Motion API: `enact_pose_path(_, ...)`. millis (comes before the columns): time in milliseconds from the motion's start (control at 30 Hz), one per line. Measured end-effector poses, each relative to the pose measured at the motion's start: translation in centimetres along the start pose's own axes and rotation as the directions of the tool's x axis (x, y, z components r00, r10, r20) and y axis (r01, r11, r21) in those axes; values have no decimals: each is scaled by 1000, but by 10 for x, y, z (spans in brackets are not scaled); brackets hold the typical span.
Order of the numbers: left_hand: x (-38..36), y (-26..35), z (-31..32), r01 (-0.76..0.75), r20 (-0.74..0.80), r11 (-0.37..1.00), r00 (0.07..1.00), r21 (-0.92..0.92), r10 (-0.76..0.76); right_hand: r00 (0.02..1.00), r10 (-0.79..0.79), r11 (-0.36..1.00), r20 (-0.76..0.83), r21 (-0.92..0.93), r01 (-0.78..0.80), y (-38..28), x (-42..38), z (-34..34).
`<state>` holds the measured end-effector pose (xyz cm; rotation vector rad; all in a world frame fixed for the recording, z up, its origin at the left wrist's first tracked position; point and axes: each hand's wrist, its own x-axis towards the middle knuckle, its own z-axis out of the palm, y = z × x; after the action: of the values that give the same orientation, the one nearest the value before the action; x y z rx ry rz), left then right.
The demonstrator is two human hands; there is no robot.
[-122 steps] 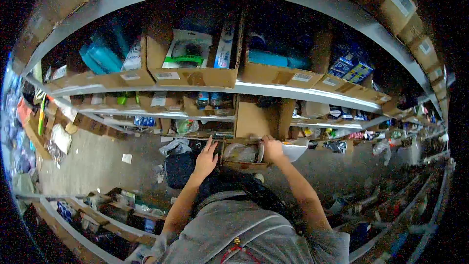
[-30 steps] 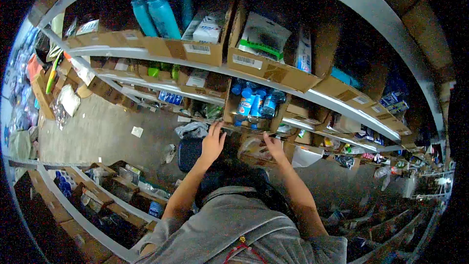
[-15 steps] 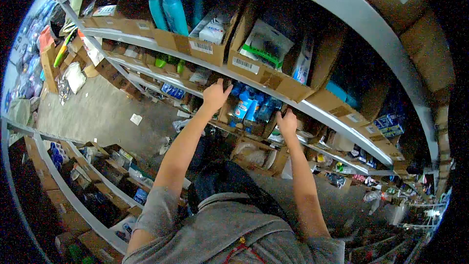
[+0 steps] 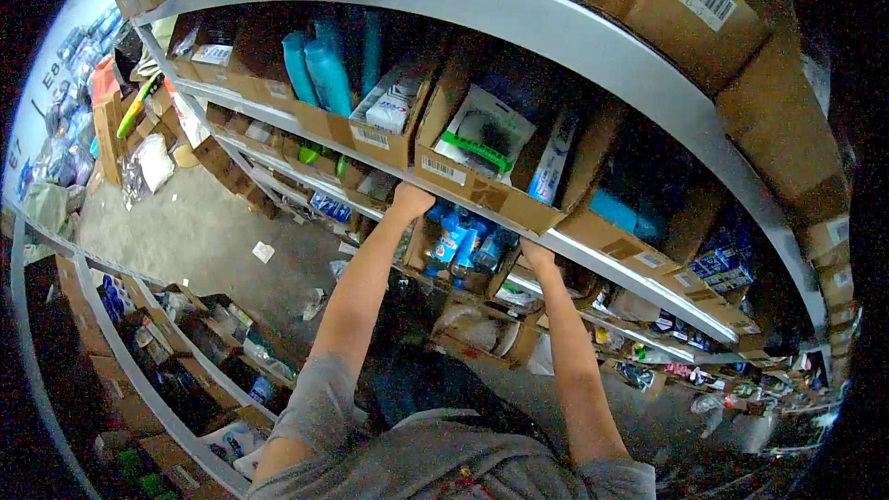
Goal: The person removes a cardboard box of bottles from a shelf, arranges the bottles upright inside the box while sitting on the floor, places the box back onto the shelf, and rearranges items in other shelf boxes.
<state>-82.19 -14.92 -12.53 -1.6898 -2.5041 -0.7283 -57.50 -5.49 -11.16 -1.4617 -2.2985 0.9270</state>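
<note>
Curving across the view, the metal shelving (image 4: 593, 14) holds rows of open-fronted cartons, apparently kept side by side so that their contents can be seen and reached from the aisle. Below it and off to the left, the grey floor (image 4: 222, 222) is strewn with scraps. On the upper tier a wide carton (image 4: 491, 190) holds a packet with a green band (image 4: 477, 143), its barcode label facing out, probably for easy reading. Just under that tier, the bottle box (image 4: 419, 243) sits with blue-labelled bottles (image 4: 451, 243) packed close together, its walls likely keeping them from rolling. The left hand (image 4: 412, 200) is at the box's left side and the right hand (image 4: 537, 256) near its right side, 2 hands set apart as if to share and balance its weight. Both sets of fingers are largely hidden at the shelf lip, so I cannot tell how far either grip is closed, or whether it bears any load. The shelf beam (image 4: 648, 294) runs close above the wrists, leaving little room for lifting; neighbouring boxes crowd both sides. More open room lies toward the body, though a lower box with clear plastic (image 4: 477, 326) sits beneath the front edge.
</note>
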Motion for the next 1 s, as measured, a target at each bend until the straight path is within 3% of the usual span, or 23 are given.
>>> enact_pose_path(67, -5, -3, 6, 1, 49, 999, 999, -39, 1, 968, -238, 961, -85, -166, 221, 27, 5, 10)
enact_pose_path(100, -9, 7, 0, -12, -119, 997, 993, -80, 2, 961, -257, 941, -101, -251, 226, 31, 8, 12)
enact_pose_path(133, -13, 9, -4, -8, -125, 997, 992, -79, -2, 955, -275, 916, -110, -332, 225, 36, 8, 15)
enact_pose_path(167, -15, 9, -8, 18, -5, 998, 1000, -62, -18, 912, -343, 923, -224, -259, 283, 41, 5, 19)
enact_pose_path(200, -22, 10, -9, 46, 122, 998, 992, -45, -40, 913, -348, 921, -214, -260, 290, 40, -2, 18)
enact_pose_path(267, -38, 14, -10, 77, 83, 991, 994, -105, -68, 868, -397, 916, -298, -191, 354, 40, -16, 14)
enact_pose_path(300, -52, 20, -19, 107, 124, 989, 988, -105, -94, 953, -275, 947, -127, -206, 246, 30, -28, 4)
enact_pose_path(367, -71, 35, -42, 176, 212, 981, 965, -77, -156, 954, -283, 952, -102, -150, 266, 26, -46, 0)
enact_pose_path(400, -82, 38, -43, 188, 213, 979, 963, -75, -169, 955, -285, 956, -80, -96, 277, 25, -57, -2)
enact_pose_path(433, -94, 39, -43, 154, 155, 985, 978, -81, -140, 958, -282, 947, -48, -170, 271, 21, -68, -4)
enact_pose_path(467, -104, 40, -42, 117, 93, 989, 990, -86, -109, 957, -287, 946, -37, -170, 277, 19, -77, -6)
enact_pose_path(567, -127, 44, -42, 136, 127, 985, 984, -105, -122, 904, -405, 911, -136, -138, 388, 28, -93, -6)
enact_pose_path(667, -149, 55, -44, 154, 101, 985, 984, -74, -147, 875, -467, 877, -130, -192, 440, 29, -113, -13)
enact_pose_path(700, -159, 55, -43, 109, 73, 993, 992, -35, -106, 951, -305, 945, -56, -144, 295, 29, -121, -13)
enact_pose_path(800, -176, 60, -45, 80, 45, 997, 996, 9, -81, 911, -408, 909, -67, -123, 398, 42, -134, -10)
enact_pose_path(1000, -205, 80, -63, 144, 28, 989, 989, 36, -145, 903, -428, 899, 25, -88, 429, 46, -156, -12)
